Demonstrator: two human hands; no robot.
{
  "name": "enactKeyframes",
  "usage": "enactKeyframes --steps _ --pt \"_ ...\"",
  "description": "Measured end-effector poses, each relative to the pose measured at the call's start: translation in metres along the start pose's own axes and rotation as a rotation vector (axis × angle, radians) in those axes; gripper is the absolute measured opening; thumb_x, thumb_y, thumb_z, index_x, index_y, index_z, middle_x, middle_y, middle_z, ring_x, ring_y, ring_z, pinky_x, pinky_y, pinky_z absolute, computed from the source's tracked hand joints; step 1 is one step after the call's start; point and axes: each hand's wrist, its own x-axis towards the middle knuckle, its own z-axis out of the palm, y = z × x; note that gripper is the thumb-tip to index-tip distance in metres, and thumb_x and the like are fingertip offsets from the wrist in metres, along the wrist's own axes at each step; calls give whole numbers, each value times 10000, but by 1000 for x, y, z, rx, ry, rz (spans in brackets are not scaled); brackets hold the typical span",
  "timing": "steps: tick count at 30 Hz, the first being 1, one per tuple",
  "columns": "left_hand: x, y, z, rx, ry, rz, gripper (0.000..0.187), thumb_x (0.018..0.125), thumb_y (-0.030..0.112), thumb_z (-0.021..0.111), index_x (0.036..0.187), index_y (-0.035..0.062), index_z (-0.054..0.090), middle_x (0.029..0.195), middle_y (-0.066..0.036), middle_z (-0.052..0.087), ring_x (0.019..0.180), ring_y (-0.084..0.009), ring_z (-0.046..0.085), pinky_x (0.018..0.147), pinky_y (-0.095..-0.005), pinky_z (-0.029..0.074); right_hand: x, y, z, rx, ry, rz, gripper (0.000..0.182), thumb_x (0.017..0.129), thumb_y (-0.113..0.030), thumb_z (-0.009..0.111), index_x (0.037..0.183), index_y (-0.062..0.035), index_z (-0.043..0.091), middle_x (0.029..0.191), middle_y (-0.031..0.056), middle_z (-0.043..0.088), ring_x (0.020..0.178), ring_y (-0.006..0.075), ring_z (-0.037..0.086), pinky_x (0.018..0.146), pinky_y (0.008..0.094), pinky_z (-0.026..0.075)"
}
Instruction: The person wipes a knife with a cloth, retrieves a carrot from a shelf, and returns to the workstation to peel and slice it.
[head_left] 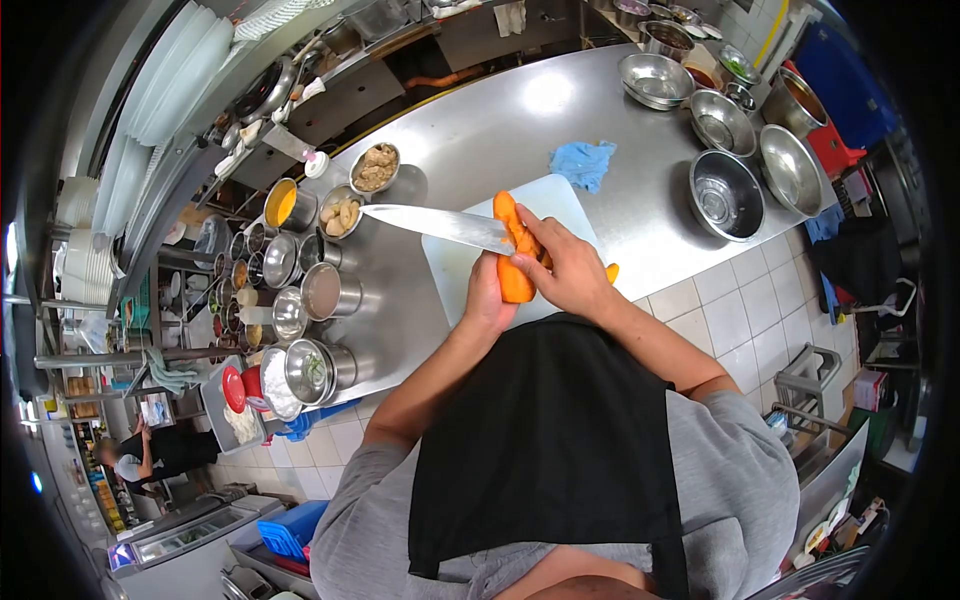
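Note:
A large carrot (517,281) is held above the white cutting board (455,262), its far end pointing away from me. My left hand (487,297) is closed around its near end from the left side. My right hand (570,265) grips a kitchen knife (440,223), whose handle is hidden by the fingers. The broad blade lies across the carrot and points left, with its tip by a bowl of pale peeled pieces (340,217). Orange shavings or cut flesh show where blade and carrot meet. Another orange piece (612,272) lies at the board's right edge.
A blue cloth (582,165) lies beyond the board on the steel table (460,130). Metal bowls (725,195) stand at the right. Along the left edge are several pots and containers (330,292). A person (165,450) stands in the far left background.

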Motion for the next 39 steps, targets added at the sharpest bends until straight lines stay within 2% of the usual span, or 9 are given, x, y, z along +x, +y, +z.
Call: enactKeyframes --steps 8,10,14,16,20,25,26,32,39 --pt "-8 -6 9 84 -30 13 569 1072 482 366 1463 69 390 1434 -96 484 1335 -227 483 1111 -396 412 18 2 2 31 70 -5 615 937 -394 635 1448 -84 487 1021 130 631 843 332 661 729 407 547" --pt "-8 -1 7 33 -66 -49 586 1059 517 381 1438 72 411 1342 -96 550 1225 -216 565 1002 -401 499 26 6 2 98 48 -29 578 935 -374 638 1409 -65 524 1053 136 642 892 355 660 777 415 544" --pt "-3 -6 -19 66 -184 -116 564 1052 521 401 1374 63 468 1183 -100 621 1049 -221 638 844 -403 563 45 23 1 120 49 -108 544 948 -376 630 1366 -35 561 1092 163 669 947 352 671 841 392 535" --pt "-10 -7 -13 166 -165 -139 551 1046 531 411 1306 57 516 1054 -102 644 921 -229 656 730 -399 574 57 36 -4 363 -134 134 533 965 -394 618 1327 -2 588 1108 201 687 998 335 675 893 373 516" --pt "-2 7 -11 22 -37 -90 551 1047 533 403 1303 61 526 1089 -109 643 952 -249 653 755 -417 558 51 44 -8 349 -134 97 536 978 -392 607 1328 13 585 1126 225 684 1024 335 670 913 373 504" --pt "25 31 -22 -258 206 -1 448 1044 487 448 1278 115 538 1126 -70 624 1034 -218 604 820 -448 533 2 15 -15 85 -151 6 586 948 -371 636 1418 -42 518 1121 196 664 916 351 670 833 404 531" --pt "18 40 -14 -220 256 2 457 1021 506 494 1244 111 546 1113 -72 615 963 -221 610 795 -426 536 -7 8 -16 45 -169 17 615 937 -374 649 1443 -60 493 1081 176 659 864 342 670 783 403 541" --pt "27 61 -10 -241 312 -63 486 964 572 562 1139 119 547 1041 -94 604 816 -207 611 638 -373 537 -34 7 -14 -100 -193 -2 666 919 -398 673 1482 -115 458 1013 119 625 764 296 675 671 380 556" --pt "31 58 -2 -232 315 -101 496 965 577 547 1136 112 551 1056 -97 621 785 -195 612 640 -367 532 -39 11 -13 -124 -130 -8 670 908 -403 685 1476 -124 464 1035 103 618 775 280 675 663 371 556"
